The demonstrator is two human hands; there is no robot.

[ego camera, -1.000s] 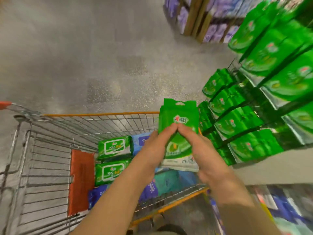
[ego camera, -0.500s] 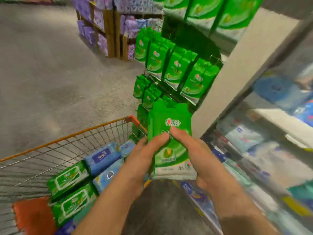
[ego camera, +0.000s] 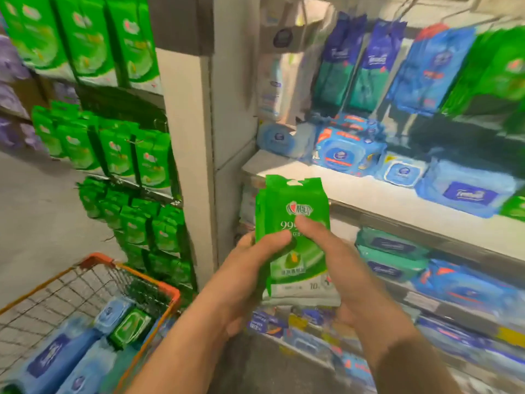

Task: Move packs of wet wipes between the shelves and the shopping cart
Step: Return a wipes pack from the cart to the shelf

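**Green pack held in both hands, facing the shelves**

Both hands hold one green pack of wipes (ego camera: 294, 237) upright in front of the chest, clear of the cart and not touching any shelf. The left hand (ego camera: 250, 268) grips its left edge with the thumb across the front; the right hand (ego camera: 338, 268) grips the right edge and lower corner, thumb on the printed face. Each grip is clamped on the pack, so neither hand is free.

The likely step is putting this pack on a shelf or hook. To do it well, I would keep the pack upright, let one hand take the weight near the bottom, and guide the slot at the top edge with the other if it is meant to hang. The pack looks soft, so a firm squeeze may crease it.

Matching green hanging packs (ego camera: 127, 157) fill the rack on the left, which seems the natural home. Straight ahead, the lit shelf (ego camera: 355, 191) carries blue packs (ego camera: 346, 149), with a bare strip just in front of them. A pale pillar (ego camera: 193, 155) stands between rack and shelf. The cart (ego camera: 167, 291) sits low on the left, its orange corner near the left forearm, holding blue packs and a green one; a swing leftwards could knock it.
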